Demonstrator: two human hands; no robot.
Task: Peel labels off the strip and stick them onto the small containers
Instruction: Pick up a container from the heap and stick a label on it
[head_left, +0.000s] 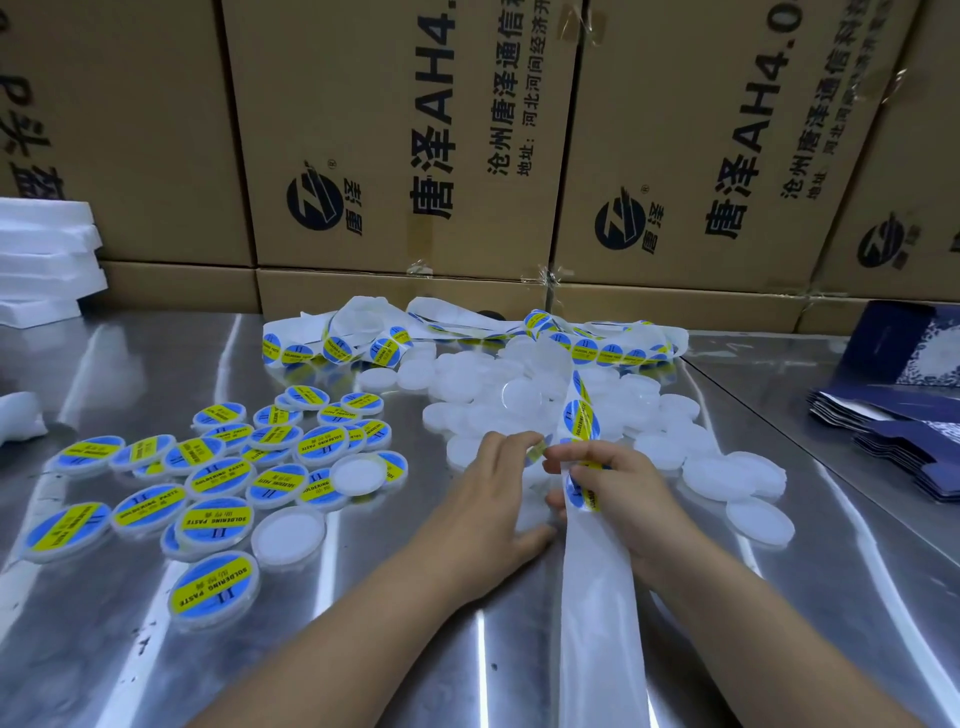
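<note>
A white backing strip (597, 597) with round blue-and-yellow labels runs from the near edge up through my right hand (618, 499) to a tangled heap (467, 332) at the back. My right hand is shut on the strip. My left hand (493, 499) pinches the edge of a label (536, 451) between thumb and forefinger, right beside the strip. A small white container seems to sit under my left palm, mostly hidden. Unlabelled white round containers (519, 400) lie piled behind my hands. Labelled containers (218, 467) lie spread to the left.
The shiny metal table (363, 649) ends at a wall of brown cardboard boxes (395, 156). White foam sheets (41, 254) are stacked at the far left. Flat dark blue cartons (898, 415) lie at the right.
</note>
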